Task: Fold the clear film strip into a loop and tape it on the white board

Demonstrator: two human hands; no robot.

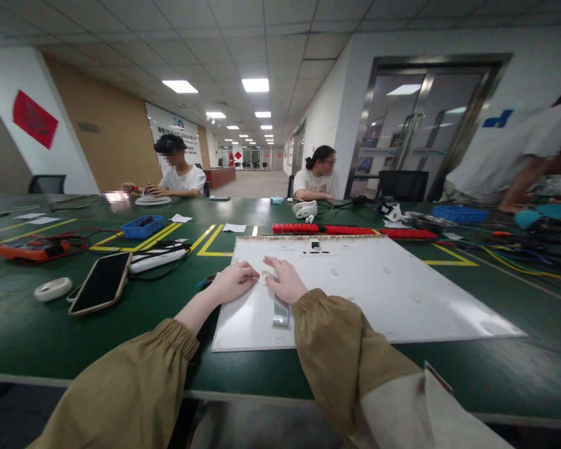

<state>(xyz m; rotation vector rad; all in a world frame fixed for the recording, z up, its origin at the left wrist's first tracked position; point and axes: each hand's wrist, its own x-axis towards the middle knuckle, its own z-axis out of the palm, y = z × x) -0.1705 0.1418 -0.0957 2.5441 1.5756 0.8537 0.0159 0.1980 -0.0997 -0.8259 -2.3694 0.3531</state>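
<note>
So the big white board (378,287) lies flat on a green table (135,349) marked with yellow tape (210,244), and both hands are over its left side. Left hand (236,282) has its fingers bunched by a small pale piece (263,275); can't tell if it's pinching it. Right hand (286,282) is loosely spread, thumb apart from the fingers, over a silvery strip (281,317). Phone (101,284) sits off left. Long office room, ceiling lights (255,85), glass doors (397,131), people in white shirts (183,181) around.
</note>
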